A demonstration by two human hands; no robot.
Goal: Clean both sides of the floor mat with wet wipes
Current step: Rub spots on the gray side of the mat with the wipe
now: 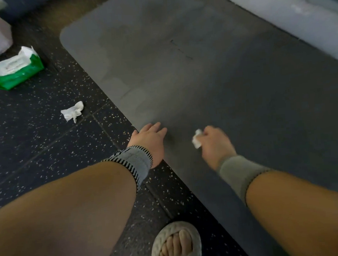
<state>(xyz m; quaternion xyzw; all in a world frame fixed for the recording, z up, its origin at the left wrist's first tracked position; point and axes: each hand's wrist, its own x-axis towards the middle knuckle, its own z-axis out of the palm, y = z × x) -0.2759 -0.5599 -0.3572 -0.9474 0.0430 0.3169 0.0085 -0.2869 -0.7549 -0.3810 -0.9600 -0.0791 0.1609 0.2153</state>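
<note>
Grey floor mat (210, 69) lies flat on the speckled floor (34, 137). Right hand (215, 142) grips a crumpled wet wipe (197, 139) over the mat. Left hand (152, 138) rests flat at the mat's edge, fingers extended. Discarded wipe (73, 111) and green wipes pack (15, 68) lie on the floor, left of the mat.

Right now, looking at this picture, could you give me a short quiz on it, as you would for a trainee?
1. True or false: the left hand grips a wipe.
2. Which hand holds the white wipe: A left, B right?
3. What lies on the speckled floor between the green wipe pack and the grey mat?

Key: 1 false, its fingers lie flat on the mat's edge; 2 B; 3 a crumpled wipe.
</note>
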